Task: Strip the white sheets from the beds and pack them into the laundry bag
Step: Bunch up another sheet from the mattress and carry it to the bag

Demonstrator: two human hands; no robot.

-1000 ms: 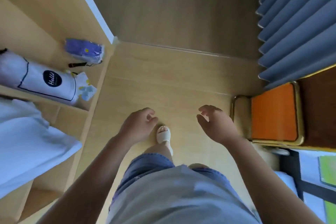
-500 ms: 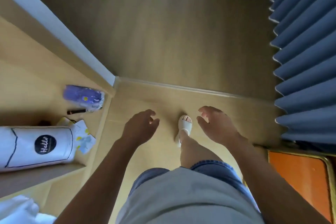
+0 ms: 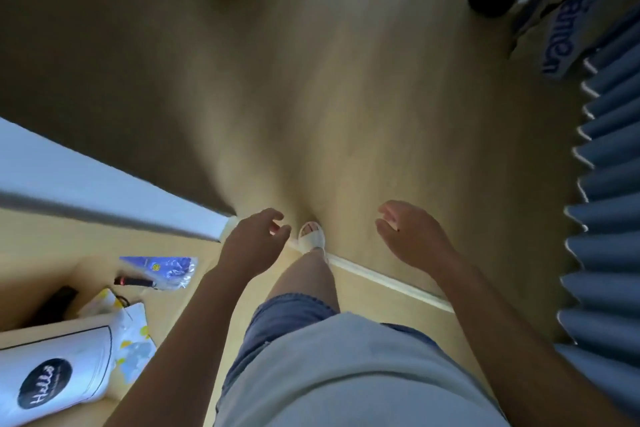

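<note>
A white bag with a thin black outline and a round black "Hello" badge lies on its side on the wooden shelf, lower left of the frame.

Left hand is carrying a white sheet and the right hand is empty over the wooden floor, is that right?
Not quite: in the head view the left hand holds nothing. The right hand is indeed empty over the wooden floor.
</note>
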